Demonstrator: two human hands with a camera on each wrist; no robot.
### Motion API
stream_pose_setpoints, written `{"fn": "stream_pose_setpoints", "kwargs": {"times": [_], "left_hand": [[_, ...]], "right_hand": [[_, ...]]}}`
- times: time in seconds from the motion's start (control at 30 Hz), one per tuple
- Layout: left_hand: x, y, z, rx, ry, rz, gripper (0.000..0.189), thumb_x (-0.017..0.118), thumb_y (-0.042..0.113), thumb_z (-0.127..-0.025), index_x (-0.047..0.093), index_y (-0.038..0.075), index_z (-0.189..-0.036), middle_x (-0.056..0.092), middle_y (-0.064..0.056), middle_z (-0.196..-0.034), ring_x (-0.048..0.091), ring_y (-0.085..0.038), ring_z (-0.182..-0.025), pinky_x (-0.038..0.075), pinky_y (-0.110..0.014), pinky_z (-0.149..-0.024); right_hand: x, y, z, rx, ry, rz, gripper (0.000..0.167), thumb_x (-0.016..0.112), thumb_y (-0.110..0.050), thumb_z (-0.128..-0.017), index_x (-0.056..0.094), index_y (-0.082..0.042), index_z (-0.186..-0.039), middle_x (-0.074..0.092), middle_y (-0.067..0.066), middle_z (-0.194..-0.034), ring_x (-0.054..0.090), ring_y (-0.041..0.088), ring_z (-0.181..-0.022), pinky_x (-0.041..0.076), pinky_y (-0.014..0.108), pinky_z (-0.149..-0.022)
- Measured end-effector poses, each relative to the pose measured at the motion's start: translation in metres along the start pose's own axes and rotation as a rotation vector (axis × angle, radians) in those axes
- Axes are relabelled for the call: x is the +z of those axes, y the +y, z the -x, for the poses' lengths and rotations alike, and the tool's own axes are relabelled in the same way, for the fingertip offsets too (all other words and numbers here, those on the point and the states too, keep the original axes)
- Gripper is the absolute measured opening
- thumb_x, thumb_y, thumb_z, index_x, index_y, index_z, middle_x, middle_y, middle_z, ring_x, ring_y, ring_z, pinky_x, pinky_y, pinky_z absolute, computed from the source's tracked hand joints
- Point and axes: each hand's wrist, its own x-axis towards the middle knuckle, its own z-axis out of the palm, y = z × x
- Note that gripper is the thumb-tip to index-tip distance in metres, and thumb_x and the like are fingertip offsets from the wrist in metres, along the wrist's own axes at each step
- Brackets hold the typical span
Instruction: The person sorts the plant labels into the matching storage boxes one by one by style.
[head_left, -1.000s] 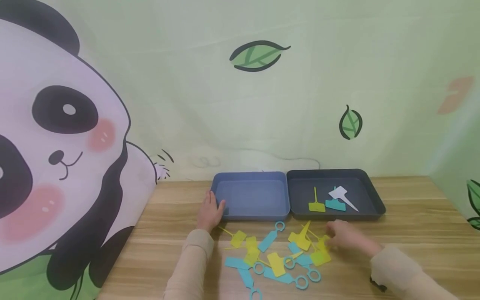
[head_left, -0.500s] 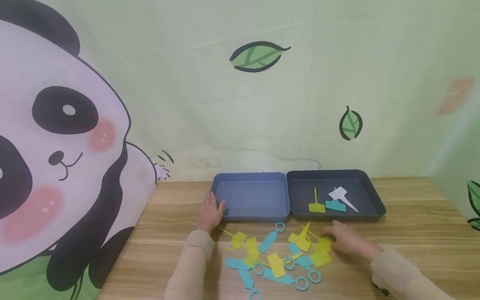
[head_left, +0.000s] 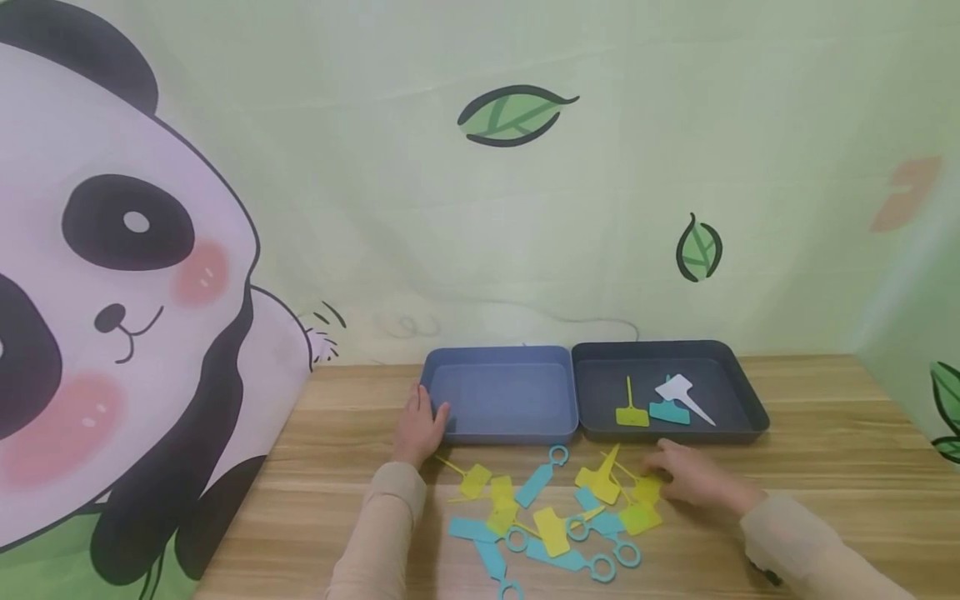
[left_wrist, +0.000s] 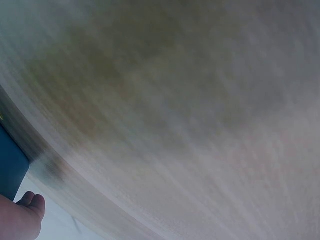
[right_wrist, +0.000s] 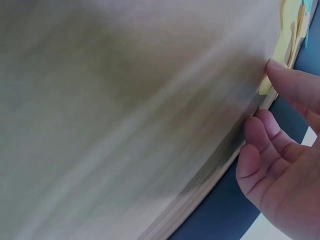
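Yellow tag [head_left: 647,490] lay in front of the black tray [head_left: 600,375], touched by the right hand [head_left: 696,477], fingers bent, whether pinching couldn't tell; a slow edge-first lift, free of the overlapping tag [head_left: 640,519], seemed wisest, left hand [head_left: 418,427], fingers extended, resting on the blue tray [head_left: 502,400].

Indoor spot, exact kind unclear, panda-and-leaf backdrop [head_left: 397,192], wood-grain table [head_left: 817,450]

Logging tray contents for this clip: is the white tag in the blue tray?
No, the head view shows the white tag in the dark tray right of the blue tray, partly over a turquoise tag.
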Motion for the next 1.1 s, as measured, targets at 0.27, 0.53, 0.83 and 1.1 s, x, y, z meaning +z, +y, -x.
{"fn": "stream_pose_setpoints", "kwargs": {"times": [0.27,0.53,0.83,1.1], "left_hand": [[-0.002,0.001,0.001,-0.003,0.002,-0.006,0.068,0.032,0.042,-0.093,0.019,-0.01,-0.136,0.016,-0.024,-0.144,0.024,-0.035,-0.131,0.025,-0.043,-0.105],[-0.001,0.001,0.002,-0.003,0.001,-0.017,0.069,0.031,0.042,-0.093,0.02,-0.009,-0.136,0.017,-0.023,-0.145,0.025,-0.035,-0.131,0.027,-0.043,-0.105],[0.0,0.0,0.001,0.0,0.011,-0.013,0.069,0.032,0.042,-0.092,0.021,-0.01,-0.136,0.018,-0.023,-0.144,0.026,-0.035,-0.13,0.026,-0.042,-0.105],[-0.001,0.0,0.0,0.002,0.009,-0.017,0.069,0.032,0.042,-0.093,0.02,-0.01,-0.136,0.018,-0.024,-0.144,0.025,-0.035,-0.131,0.026,-0.042,-0.105]], "right_hand": [[-0.001,0.0,-0.003,0.002,-0.025,-0.017,0.031,0.067,-0.002,-0.063,0.063,-0.013,-0.092,0.045,-0.002,-0.082,0.042,0.012,-0.07,0.041,0.028,-0.062],[-0.001,0.001,-0.003,-0.006,-0.004,-0.035,0.03,0.065,0.001,-0.058,0.048,-0.015,-0.077,0.038,-0.002,-0.075,0.038,0.012,-0.065,0.032,0.022,-0.054],[0.0,0.007,-0.008,-0.028,0.022,-0.101,0.024,0.058,0.004,-0.06,0.045,-0.014,-0.068,0.042,-0.006,-0.065,0.039,0.008,-0.063,0.032,0.021,-0.056],[-0.006,0.012,-0.007,-0.037,0.019,-0.24,0.016,0.057,0.005,-0.066,0.055,-0.01,-0.068,0.047,-0.007,-0.062,0.041,0.004,-0.058,0.035,0.019,-0.051]]}}
